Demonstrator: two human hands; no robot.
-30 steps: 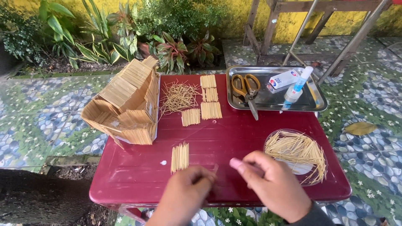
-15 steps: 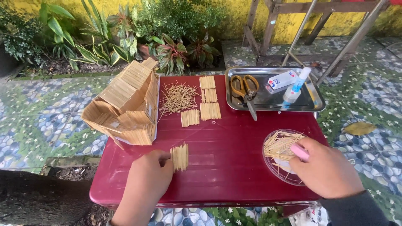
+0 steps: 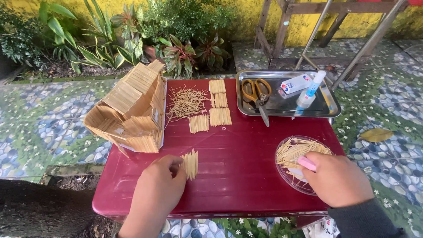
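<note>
In the head view the near edge of the red table (image 3: 238,176) is partly covered by both forearms, and the right sleeve is cut off by the frame at the lower right. The left hand (image 3: 161,187) lies knuckles-up, its fingertips touching the left side of a small glued panel of toothpicks (image 3: 191,164); whether they are pinching it is hidden, so I cannot tell its grip. The right hand (image 3: 337,178) rests on the near rim of a clear round lid (image 3: 286,169) holding loose toothpicks (image 3: 297,150), fingers curled together around a pink object (image 3: 307,163) whose kind is hard to make out. The lid sits close to the table's right edge. A wide bare stretch of table lies between the hands. Farther off stand a toothpick house (image 3: 130,110) at the left edge, more panels (image 3: 219,108), and a metal tray (image 3: 328,108) with scissors (image 3: 257,94).
</note>
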